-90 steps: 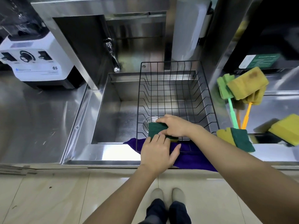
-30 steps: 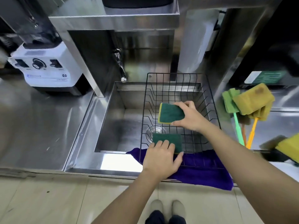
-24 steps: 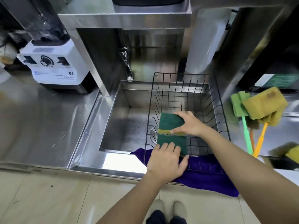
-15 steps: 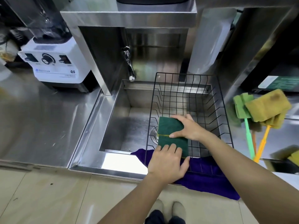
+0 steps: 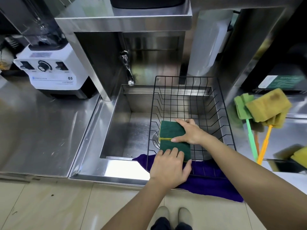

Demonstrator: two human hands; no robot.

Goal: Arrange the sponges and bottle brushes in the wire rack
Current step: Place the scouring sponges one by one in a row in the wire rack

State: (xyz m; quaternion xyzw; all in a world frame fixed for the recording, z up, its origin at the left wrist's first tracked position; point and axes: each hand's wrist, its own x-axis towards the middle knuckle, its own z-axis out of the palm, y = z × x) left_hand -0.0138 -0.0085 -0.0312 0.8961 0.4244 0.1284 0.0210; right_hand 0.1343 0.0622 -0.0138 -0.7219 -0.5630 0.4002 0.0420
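A black wire rack [image 5: 221, 103] sits over the right part of the steel sink. Two green-and-yellow sponges lie side by side at its near left corner. My right hand [image 5: 189, 131] grips the far sponge [image 5: 171, 130] by its right edge. My left hand [image 5: 169, 168] rests with its fingers on the near sponge [image 5: 174, 145]. On the counter to the right lie bottle brushes with sponge heads: one with a green handle [image 5: 250, 140], one with an orange handle [image 5: 265, 143]. A loose yellow sponge [image 5: 300, 156] lies at the right edge.
A purple cloth [image 5: 212, 181] hangs under the rack's near edge over the counter front. A tap [image 5: 127, 72] juts over the sink's back left. A white blender base [image 5: 51, 72] stands on the left counter. A white cylinder [image 5: 209, 42] stands behind the rack.
My right hand brought a second sponge into the rack and lowered it against the far side of the first. My left hand stayed on the near sponge.
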